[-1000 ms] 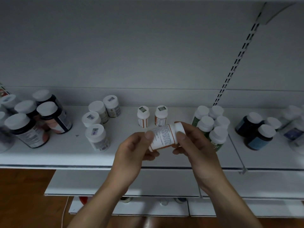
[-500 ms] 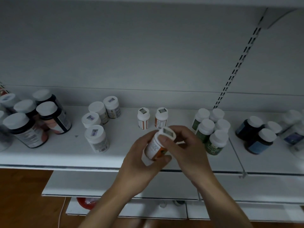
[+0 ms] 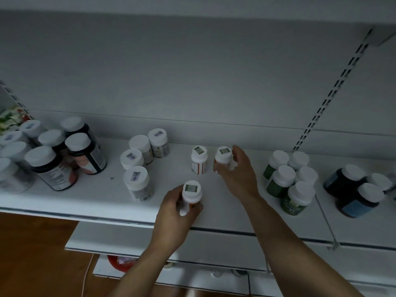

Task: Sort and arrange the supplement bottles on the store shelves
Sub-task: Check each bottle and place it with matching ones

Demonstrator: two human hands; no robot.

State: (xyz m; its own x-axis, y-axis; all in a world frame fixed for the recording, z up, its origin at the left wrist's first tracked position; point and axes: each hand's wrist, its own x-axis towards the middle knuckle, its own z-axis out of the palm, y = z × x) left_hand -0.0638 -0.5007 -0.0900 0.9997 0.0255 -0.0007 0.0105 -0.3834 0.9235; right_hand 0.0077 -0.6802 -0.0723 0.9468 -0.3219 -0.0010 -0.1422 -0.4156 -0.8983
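White plastic caps are seen on every bottle on the shelf (image 3: 102, 189). A small orange-labelled bottle (image 3: 192, 192) is gripped upright by the left hand (image 3: 173, 213) near the shelf's front edge, with fingers curled round its body; its base seems to rest on the shelf but is hidden. Further back, a second bottle (image 3: 222, 156) is pinched by the right hand (image 3: 240, 176), just beside a matching third bottle (image 3: 199, 160). Green-labelled bottles (image 3: 287, 183) are grouped to the right.

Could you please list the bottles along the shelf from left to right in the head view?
Dark bottles → pale bottles → front orange bottle, held by the left hand → rear orange bottle, held by the right hand → green bottles → blue bottles.
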